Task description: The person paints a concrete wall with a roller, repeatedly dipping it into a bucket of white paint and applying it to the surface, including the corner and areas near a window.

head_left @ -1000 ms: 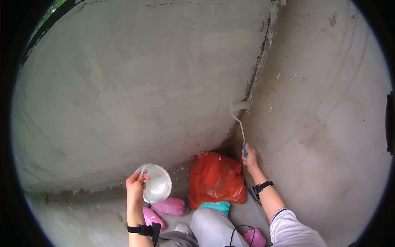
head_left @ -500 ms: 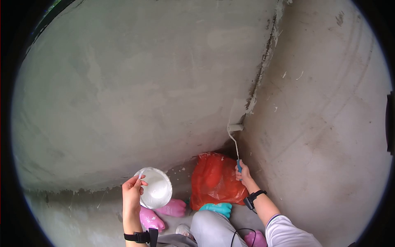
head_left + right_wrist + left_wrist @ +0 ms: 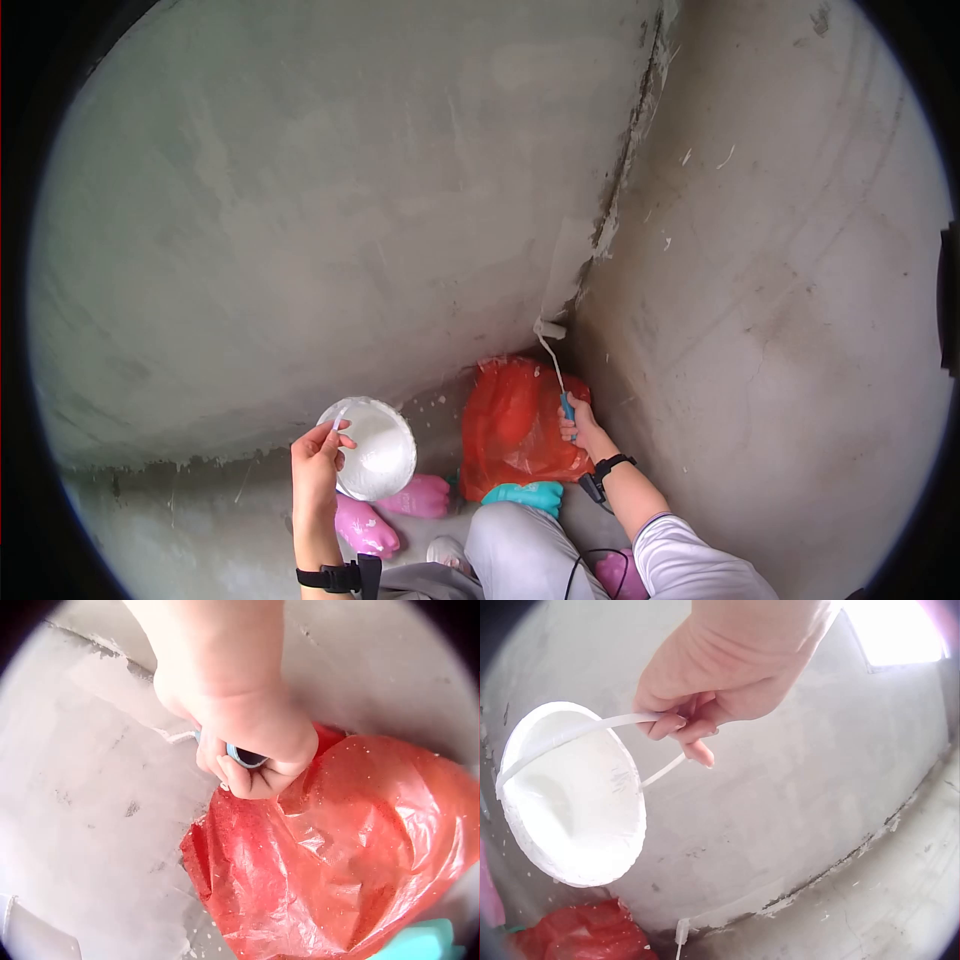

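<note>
My left hand (image 3: 316,468) grips the thin white handle (image 3: 577,735) of a white bucket (image 3: 385,450), which hangs tilted with its mouth toward me. White paint (image 3: 551,810) shows inside it. The right hand (image 3: 584,428) is wrapped round the blue grip of a paint roller (image 3: 551,330). That roller's sleeve lies at the left wall, low down by the corner, with a paler wet strip (image 3: 568,262) above it. In the right wrist view the hollow end of the blue grip (image 3: 238,757) pokes out of the curled fingers.
A red plastic bag (image 3: 510,430) stands in the corner below the roller. Pink bottles (image 3: 366,528) and a turquoise one (image 3: 528,496) lie on the floor around my legs. A second wall (image 3: 780,300) rises on the right. A black cable (image 3: 575,575) loops by my knee.
The roller has travelled down the wall beside the corner, my right hand lowering with it in front of the red bag. The left hand and bucket have shifted slightly left.
</note>
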A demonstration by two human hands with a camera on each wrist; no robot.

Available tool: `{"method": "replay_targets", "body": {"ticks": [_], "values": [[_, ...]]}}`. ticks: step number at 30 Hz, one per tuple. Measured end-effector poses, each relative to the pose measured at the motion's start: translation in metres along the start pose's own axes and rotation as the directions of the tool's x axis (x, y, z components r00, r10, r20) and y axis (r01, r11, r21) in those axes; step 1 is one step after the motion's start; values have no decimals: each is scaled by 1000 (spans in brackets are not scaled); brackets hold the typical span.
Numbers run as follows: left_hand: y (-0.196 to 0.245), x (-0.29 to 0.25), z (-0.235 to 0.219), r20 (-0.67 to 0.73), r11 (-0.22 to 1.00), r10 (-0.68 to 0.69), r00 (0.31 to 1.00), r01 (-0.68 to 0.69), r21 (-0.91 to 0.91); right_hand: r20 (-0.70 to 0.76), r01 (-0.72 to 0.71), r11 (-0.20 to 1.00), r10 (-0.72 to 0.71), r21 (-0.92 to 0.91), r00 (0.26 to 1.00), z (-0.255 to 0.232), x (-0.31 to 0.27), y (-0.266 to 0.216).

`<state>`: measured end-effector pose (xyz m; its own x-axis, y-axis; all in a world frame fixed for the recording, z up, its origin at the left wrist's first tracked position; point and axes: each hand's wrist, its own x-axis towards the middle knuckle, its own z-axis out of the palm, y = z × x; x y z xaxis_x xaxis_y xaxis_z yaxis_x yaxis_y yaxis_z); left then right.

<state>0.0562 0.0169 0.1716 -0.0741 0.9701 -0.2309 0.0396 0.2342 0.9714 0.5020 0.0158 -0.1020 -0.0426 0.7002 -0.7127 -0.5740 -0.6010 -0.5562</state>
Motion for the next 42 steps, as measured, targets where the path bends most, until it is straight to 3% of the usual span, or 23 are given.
{"method": "replay_targets", "body": {"ticks": [7, 9, 10, 12, 13, 14, 15, 16, 17, 19, 21, 23, 24, 26, 27, 30, 31, 34, 37, 38, 42], "values": [[5, -1, 6, 5, 1000, -16, 1000, 16, 7, -8, -35, 999, 35, 6, 999, 12, -8, -1], [4, -2, 8, 9, 1000, -15, 1000, 15, 1, -111, 106, 986, -120, -128, 987, 16, -13, -1], [6, -2, 9, 10, 1000, -7, 1000, 8, -3, -112, 113, 985, -129, -133, 985, 17, -19, -2], [7, -2, 11, 12, 1000, -3, 1000, 3, -11, -231, 221, 859, -356, -461, 905, 19, -38, 1], [8, -2, 11, 11, 1000, -6, 1000, 6, -9, -227, 231, 854, -368, -466, 902, 19, -47, 1], [8, -1, 12, 12, 1000, 3, 1000, -2, -16, -235, 265, 584, -640, -768, 731, 20, -60, 2], [8, -1, 12, 15, 1000, 2, 1000, -2, -29, -121, 169, 239, -848, -956, 516, 20, -73, 3], [7, -2, 13, 19, 999, -2, 1000, 2, -40, -192, 52, 255, -834, -965, 518, 38, -103, -3], [7, -3, 13, 20, 999, 2, 1000, -1, -43, -191, 54, 253, -836, -966, 515, 44, -118, -2], [7, -4, 14, 21, 999, 3, 1000, -2, -46, -194, -25, 198, -918, -980, 347, 50, -134, -2], [9, -3, 16, 24, 999, 8, 1000, -7, -47, -169, 18, 184, -935, -983, 310, 42, -126, 7], [8, -4, 18, 29, 999, 9, 1000, -8, -42, -155, 65, 166, -976, -984, 151, 42, -115, 16], [8, -4, 19, 32, 999, 14, 999, -13, -35, -162, 67, 173, -975, -983, 150, 40, -108, 17], [7, -4, 21, 40, 1000, 15, 999, -14, -16, -194, 12, 203, -952, -979, 238, 47, -101, 10], [6, -4, 22, 43, 1000, 16, 999, -16, -8, -205, 10, 214, -948, -977, 242, 50, -100, 9], [6, -5, 25, 45, 1000, 13, 999, -14, 10, -326, -39, 338, -861, -940, 390, 71, -99, -10], [6, -6, 23, 43, 1000, 6, 999, -7, 11, -335, -39, 348, -859, -937, 388, 72, -92, -9], [7, -6, 25, 47, 1000, 3, 999, -4, 14, -237, 190, 347, -868, -918, 437, 74, -71, -13], [6, -7, 23, 39, 1000, 7, 999, -8, 9, -199, 188, 301, -882, -935, 428, 81, -63, -21], [4, -8, 24, 38, 1000, 8, 999, -9, 12, -194, 197, 279, -911, -940, 365, 78, -59, -26], [6, -5, 21, 44, 1000, 4, 999, -5, 27, -191, 188, 283, -898, -941, 397, 87, -64, -26]]}}
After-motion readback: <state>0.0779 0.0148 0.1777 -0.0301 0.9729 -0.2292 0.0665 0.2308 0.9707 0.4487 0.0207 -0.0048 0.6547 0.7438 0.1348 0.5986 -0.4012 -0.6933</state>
